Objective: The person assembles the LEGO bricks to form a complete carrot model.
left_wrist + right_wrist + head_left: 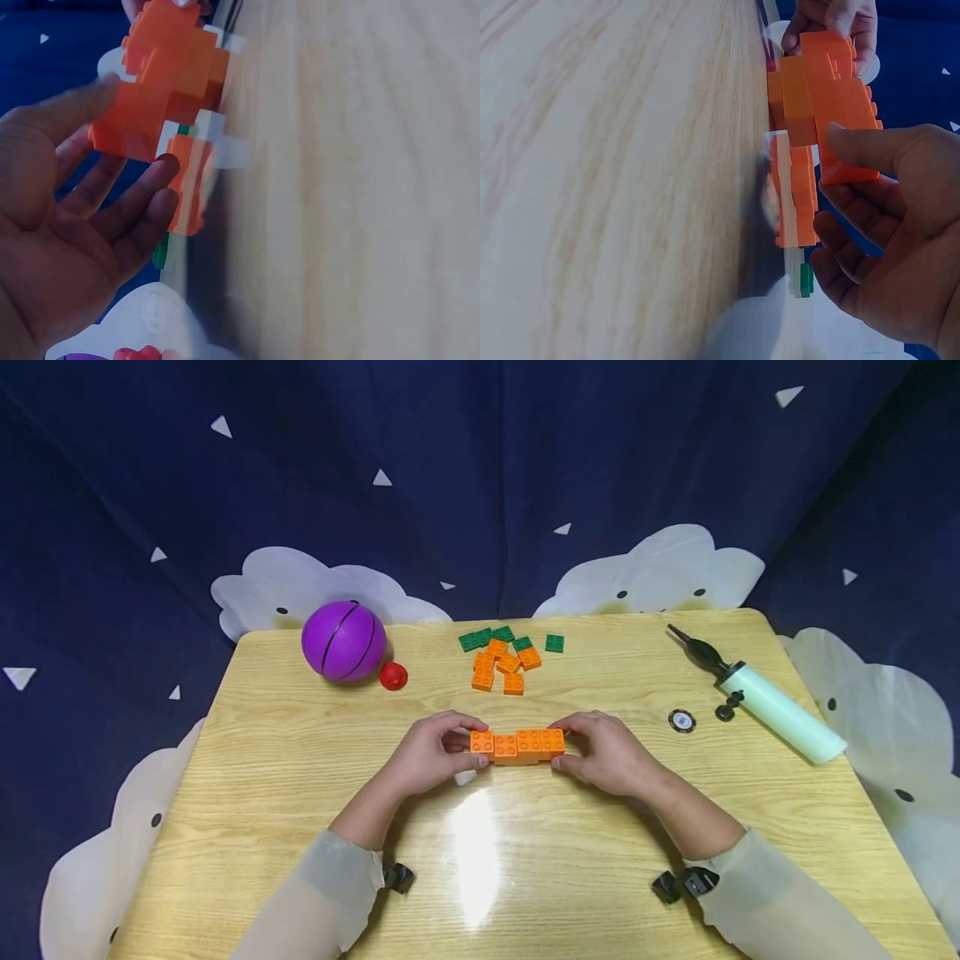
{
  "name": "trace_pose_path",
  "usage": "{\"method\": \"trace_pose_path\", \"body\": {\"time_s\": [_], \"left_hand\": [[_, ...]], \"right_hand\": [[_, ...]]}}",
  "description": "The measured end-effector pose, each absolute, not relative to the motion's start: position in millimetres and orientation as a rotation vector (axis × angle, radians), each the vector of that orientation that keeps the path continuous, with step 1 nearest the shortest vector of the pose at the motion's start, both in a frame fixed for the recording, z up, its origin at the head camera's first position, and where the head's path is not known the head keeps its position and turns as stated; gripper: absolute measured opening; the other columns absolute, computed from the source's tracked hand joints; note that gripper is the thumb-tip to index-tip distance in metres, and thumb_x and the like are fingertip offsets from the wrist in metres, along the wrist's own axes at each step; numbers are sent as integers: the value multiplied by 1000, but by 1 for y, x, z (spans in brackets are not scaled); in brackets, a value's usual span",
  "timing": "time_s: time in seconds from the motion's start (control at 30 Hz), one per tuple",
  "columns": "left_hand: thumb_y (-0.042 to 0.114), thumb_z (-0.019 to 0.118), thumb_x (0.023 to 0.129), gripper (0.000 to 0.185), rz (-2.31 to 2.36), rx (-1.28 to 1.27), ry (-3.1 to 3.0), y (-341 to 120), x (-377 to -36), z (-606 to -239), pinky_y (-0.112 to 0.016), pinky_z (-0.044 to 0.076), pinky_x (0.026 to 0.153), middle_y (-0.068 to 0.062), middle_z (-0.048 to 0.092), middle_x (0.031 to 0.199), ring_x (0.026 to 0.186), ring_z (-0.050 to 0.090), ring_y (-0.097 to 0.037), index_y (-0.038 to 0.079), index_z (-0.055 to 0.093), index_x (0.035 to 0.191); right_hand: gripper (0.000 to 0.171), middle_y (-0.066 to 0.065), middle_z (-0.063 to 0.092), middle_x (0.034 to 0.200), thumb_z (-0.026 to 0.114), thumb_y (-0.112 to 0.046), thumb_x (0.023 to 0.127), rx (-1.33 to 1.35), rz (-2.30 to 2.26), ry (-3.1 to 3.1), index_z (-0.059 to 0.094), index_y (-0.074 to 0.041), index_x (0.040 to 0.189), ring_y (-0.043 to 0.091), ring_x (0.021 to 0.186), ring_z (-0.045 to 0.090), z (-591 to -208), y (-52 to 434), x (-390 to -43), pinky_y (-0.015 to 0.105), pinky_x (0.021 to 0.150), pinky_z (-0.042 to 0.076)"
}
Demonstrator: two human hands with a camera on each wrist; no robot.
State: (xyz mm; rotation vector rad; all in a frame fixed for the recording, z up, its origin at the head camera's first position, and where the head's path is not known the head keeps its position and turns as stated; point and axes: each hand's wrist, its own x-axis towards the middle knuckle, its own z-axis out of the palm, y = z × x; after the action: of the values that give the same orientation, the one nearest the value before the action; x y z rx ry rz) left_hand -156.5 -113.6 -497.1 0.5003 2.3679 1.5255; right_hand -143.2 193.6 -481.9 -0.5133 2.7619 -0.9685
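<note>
The left hand [431, 752] and right hand [611, 753] are seen in the head view with an orange brick assembly [528, 743] pinched at its two ends, between thumb and fingers. The assembly is positioned over the middle of the counter [300, 777]; contact with the surface cannot be confirmed. Loose orange bricks [483, 670] and green bricks [503, 634] are noted beyond it. A purple ball [344, 642] is found to the left, a hand pump [783, 712] to the right.

In the left wrist view, the assembly's near end is gripped and stepped layers are shown.

In the right wrist view, the opposite end is likewise gripped.
</note>
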Motion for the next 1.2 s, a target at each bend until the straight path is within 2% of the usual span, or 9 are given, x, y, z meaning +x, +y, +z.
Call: {"method": "trace_pose_path", "body": {"time_s": [0.17, 0.33, 0.5, 0.77, 1.2], "left_hand": [[22, 91, 81, 45, 1494, 534, 2376, -116, -162, -492, -39, 56, 98, 3, 70, 121, 107, 71, -20, 15, 74, 122], [25, 90, 83, 47, 1498, 553, 2382, -116, -167, -489, -42, 54, 102, -7, 71, 121, 109, 69, -21, 9, 72, 124], [21, 87, 87, 43, 1538, 542, 2366, -115, -173, -487, -42, 57, 96, -13, 71, 121, 105, 71, -21, 7, 72, 124], [23, 83, 91, 38, 1554, 474, 2399, -114, -182, -488, -40, 59, 87, -10, 73, 114, 97, 72, -17, 6, 71, 123], [24, 79, 95, 33, 1524, 391, 2536, -113, -205, -494, -38, 59, 81, -10, 71, 120, 99, 70, -20, 7, 72, 122]], "right_hand": [[46, 7, 70, 129, 86, -23, 85, -509, -979, 2757, 72, -12, 127, 33, 126, 59, -482, 194, -143, 55, 109, 43], [45, 6, 70, 129, 86, -23, 85, -504, -970, 2766, 72, -13, 127, 33, 125, 59, -483, 194, -143, 55, 108, 43], [45, 6, 70, 129, 86, -24, 85, -497, -967, 2768, 72, -14, 127, 33, 124, 59, -482, 195, -143, 56, 107, 44], [46, 7, 69, 130, 86, -24, 86, -482, -965, 2763, 72, -14, 128, 33, 125, 59, -481, 194, -142, 55, 107, 44], [45, 7, 69, 131, 86, -24, 86, -486, -955, 2765, 71, -14, 128, 33, 126, 58, -481, 194, -144, 56, 109, 42]]}}
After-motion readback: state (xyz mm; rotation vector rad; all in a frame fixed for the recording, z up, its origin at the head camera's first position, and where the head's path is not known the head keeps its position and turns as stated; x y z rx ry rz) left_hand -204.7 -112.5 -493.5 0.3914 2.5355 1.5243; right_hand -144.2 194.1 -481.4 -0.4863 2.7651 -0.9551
